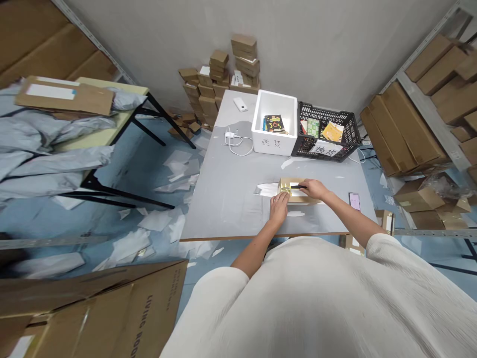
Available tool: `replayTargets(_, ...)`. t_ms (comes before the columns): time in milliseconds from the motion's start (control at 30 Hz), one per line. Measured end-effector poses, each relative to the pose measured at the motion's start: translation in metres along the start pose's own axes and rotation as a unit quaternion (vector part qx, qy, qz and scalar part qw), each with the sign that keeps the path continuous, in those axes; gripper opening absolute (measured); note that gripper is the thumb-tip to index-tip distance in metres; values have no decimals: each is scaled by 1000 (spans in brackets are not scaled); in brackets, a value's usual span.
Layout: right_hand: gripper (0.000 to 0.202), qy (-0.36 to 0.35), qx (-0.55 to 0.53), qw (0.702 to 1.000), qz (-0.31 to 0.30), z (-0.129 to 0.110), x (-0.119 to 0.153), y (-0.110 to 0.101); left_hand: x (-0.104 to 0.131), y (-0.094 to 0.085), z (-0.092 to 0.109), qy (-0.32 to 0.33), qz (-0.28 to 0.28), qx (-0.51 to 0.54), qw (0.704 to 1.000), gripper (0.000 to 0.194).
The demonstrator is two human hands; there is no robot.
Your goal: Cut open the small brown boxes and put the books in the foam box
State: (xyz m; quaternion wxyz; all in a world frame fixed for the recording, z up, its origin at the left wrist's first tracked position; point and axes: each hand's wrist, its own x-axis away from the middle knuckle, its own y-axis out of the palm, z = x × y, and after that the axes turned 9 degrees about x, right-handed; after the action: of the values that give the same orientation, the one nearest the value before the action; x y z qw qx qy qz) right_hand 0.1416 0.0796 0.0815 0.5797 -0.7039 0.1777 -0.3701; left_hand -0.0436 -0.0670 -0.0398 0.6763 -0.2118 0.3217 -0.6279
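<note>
A small cardboard box (303, 200) with a white label and clear yellowish tape lies on the grey table (231, 199). My left hand (279, 205) rests against the box's left front corner, its fingers on the taped end. Closed around a thin black tool (297, 187), my right hand (312, 189) is over the right part of the box. The tool points left, its tip at the tape. Torn white paper (267, 190) sticks to the tabletop left of the box.
Behind the box stand a white foam box (274, 144) and a black crate (356, 130) holding packets. A phone (354, 201) lies at the right, a white device (240, 104) and cable at the back left. Stacked cartons (244, 47) rise behind the table.
</note>
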Motion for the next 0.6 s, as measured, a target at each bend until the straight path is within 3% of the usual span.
replayTargets(433, 36, 21, 37, 999, -8, -19, 6, 0, -2, -4, 1, -13, -10, -7, 1000, 61)
replayTargets(600, 33, 35, 29, 999, -18, -17, 8, -3, -1, -7, 2, -10, -13, -21, 1000, 62)
